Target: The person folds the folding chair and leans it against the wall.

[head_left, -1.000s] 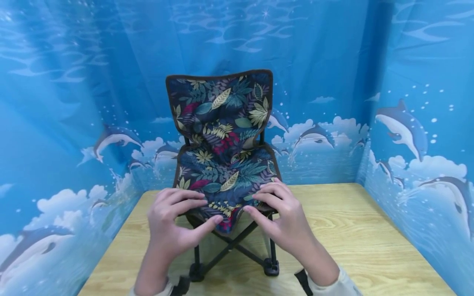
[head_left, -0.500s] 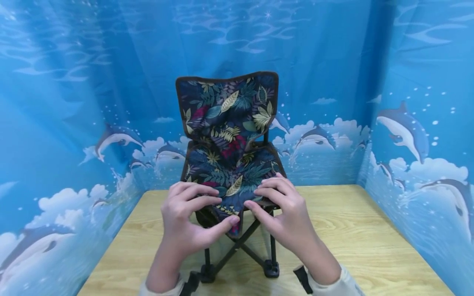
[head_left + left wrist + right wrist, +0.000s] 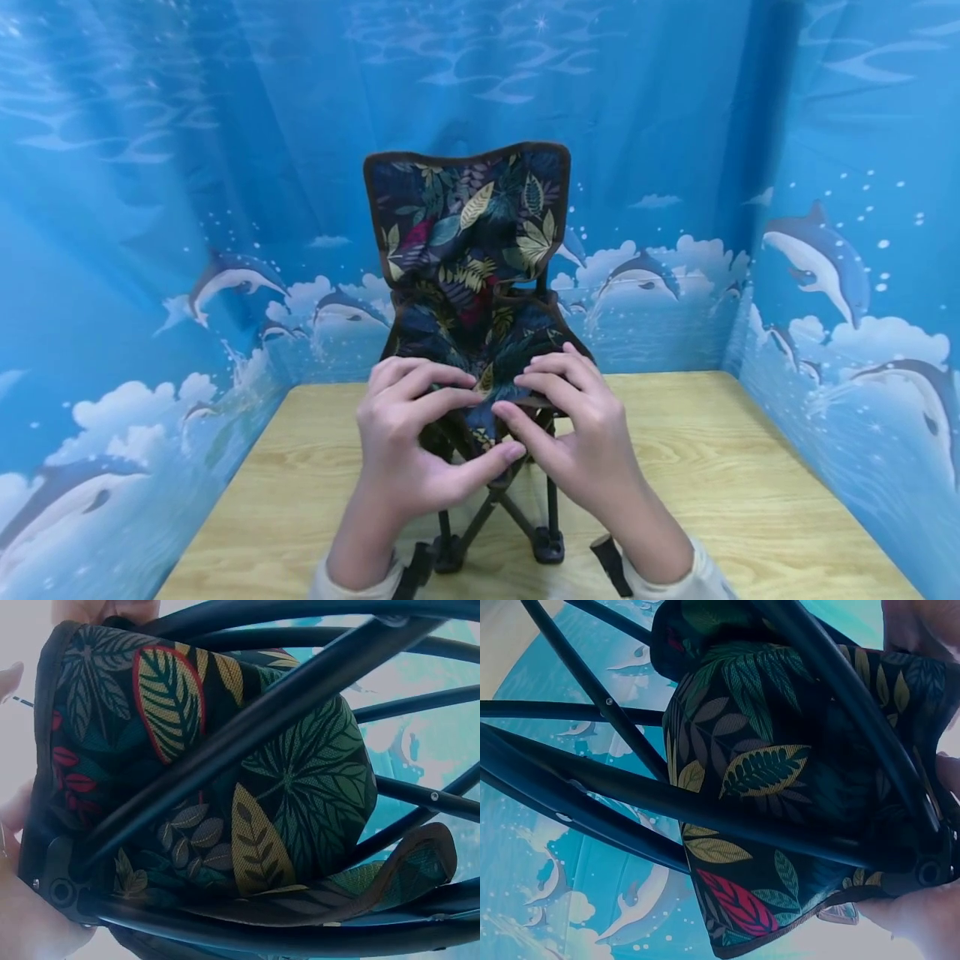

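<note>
A folding camp chair (image 3: 476, 208) with dark leaf-print fabric and black tube legs stands upright on the table. Its seat (image 3: 442, 329) sags and bunches in the middle. My left hand (image 3: 405, 442) grips the front left corner of the seat, fingers over the top and thumb in front. At the front right corner my right hand (image 3: 581, 429) holds on in the same way. The left wrist view shows the underside fabric (image 3: 172, 712) and a black corner joint (image 3: 61, 889) against the left hand. A matching joint (image 3: 930, 866) touches the right hand in the right wrist view.
The chair's feet (image 3: 549, 546) rest on a light wood-grain table (image 3: 712, 483). Blue curtains (image 3: 660, 167) printed with dolphins and clouds hang behind the table and on both sides. A dark strap (image 3: 414, 571) shows at the left wrist.
My left hand has moved right, toward the right hand, bringing the chair's left side and left front foot with it. The seat has narrowed and folded deeper; my right hand has barely moved.
</note>
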{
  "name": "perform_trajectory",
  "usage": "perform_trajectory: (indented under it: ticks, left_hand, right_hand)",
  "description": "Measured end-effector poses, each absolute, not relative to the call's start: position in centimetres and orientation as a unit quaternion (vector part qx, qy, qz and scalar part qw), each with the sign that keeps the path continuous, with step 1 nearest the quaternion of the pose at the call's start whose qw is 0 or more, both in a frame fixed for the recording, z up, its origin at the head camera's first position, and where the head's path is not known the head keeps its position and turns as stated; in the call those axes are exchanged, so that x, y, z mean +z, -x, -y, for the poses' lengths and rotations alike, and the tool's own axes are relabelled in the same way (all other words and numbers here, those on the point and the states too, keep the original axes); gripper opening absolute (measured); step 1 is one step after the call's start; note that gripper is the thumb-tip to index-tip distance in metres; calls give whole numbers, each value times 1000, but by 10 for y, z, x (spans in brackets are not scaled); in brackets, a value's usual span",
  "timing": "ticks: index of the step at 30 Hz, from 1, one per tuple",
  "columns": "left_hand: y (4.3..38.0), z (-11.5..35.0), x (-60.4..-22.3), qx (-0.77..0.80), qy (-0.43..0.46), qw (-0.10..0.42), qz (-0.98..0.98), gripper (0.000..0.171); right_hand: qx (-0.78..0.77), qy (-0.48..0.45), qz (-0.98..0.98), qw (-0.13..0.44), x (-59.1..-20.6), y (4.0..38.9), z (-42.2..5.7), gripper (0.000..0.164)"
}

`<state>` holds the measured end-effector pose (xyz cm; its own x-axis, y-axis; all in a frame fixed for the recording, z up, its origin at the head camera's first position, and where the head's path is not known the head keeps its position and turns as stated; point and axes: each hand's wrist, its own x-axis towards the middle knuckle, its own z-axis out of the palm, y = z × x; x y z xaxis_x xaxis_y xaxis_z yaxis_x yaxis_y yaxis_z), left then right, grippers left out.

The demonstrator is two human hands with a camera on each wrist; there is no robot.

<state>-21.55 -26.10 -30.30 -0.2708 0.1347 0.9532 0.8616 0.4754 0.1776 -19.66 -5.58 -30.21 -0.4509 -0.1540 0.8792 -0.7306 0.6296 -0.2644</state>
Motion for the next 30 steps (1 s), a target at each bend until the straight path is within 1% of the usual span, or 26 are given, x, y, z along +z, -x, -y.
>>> perform_trajectory:
  ticks: [5, 12, 15, 18, 23, 25, 30]
  left_hand:
    - [214, 254, -301, -372, 355, 497, 699, 54]
    - [213, 242, -296, -374, 357, 502, 693, 66]
    - [214, 239, -296, -375, 359, 502, 692, 67]
    - [216, 240, -297, -376, 364, 501, 690, 57]
    - [220, 245, -300, -392, 362, 488, 691, 23]
    - [222, 246, -301, -398, 358, 487, 691, 14]
    - [226, 252, -305, -407, 357, 475, 693, 9]
  right_hand:
    - [329, -282, 784, 445, -300, 196, 58, 38]
    - [324, -275, 781, 457, -295, 197, 60, 39]
    - [320, -275, 780, 461, -295, 197, 61, 39]
    - [321, -274, 782, 459, -296, 196, 60, 42]
    - [334, -278, 780, 450, -301, 198, 54, 29]
    - [338, -285, 777, 448, -302, 200, 52, 25]
    - [346, -296, 775, 439, -302, 199, 46, 15]
